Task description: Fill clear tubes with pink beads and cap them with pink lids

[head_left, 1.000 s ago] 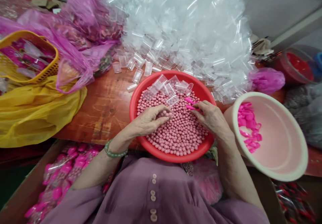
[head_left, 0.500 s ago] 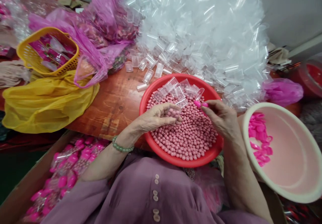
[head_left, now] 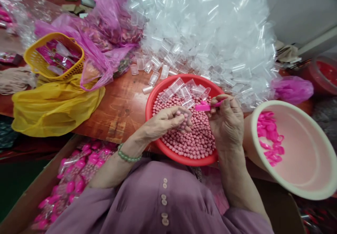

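My left hand (head_left: 172,121) is closed around a small clear plastic container (head_left: 184,117) with pink beads inside. Between the fingertips of my right hand (head_left: 226,116) is a bright pink plastic cap (head_left: 202,106), held just right of the container and apart from it. Both hands are over a red basin (head_left: 150,109) full of round pink beads (head_left: 196,146). Several clear plastic containers (head_left: 172,89) lie on the beads at the basin's far side.
Behind the basin rises a big heap of clear containers (head_left: 205,27). On the right stands a white tub (head_left: 305,149) with pink caps (head_left: 270,132). A yellow basket (head_left: 38,64) and yellow bag (head_left: 58,107) are at left. Below, a cardboard box holds filled pink-capped containers (head_left: 76,178).
My right hand has turned its wrist upright, and the pink cap has swung lower and left, nearer the container. My left hand has tilted the container so its beads show more plainly.
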`<state>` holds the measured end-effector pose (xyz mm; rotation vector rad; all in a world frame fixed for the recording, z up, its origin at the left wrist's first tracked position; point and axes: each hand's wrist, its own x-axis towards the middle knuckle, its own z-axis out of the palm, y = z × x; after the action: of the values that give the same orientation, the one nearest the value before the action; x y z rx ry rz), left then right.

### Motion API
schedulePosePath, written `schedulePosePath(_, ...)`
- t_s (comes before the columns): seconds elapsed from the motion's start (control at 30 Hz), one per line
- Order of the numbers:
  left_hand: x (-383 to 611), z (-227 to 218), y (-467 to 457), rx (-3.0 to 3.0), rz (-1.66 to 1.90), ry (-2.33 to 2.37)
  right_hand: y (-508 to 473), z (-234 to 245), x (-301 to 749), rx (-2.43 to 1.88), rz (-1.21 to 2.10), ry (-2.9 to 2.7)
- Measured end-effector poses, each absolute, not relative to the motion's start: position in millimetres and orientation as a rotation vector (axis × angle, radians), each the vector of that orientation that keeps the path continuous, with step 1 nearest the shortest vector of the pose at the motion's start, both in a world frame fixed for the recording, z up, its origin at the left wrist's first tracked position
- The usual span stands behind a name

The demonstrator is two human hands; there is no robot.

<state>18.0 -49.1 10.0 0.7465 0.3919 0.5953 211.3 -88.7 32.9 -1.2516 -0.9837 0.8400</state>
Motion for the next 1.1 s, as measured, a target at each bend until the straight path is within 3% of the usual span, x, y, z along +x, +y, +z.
schedulePosePath(0.83, 34, 5, -68, 0.554, 0.581, 0.45, -122, 11, 204, -1.387, 0.48, -1.191)
schedulePosePath(1.1, 47, 14, -68, 0.678, 0.736, 0.673, -128, 11, 210, -1.526, 0.117, -1.732)
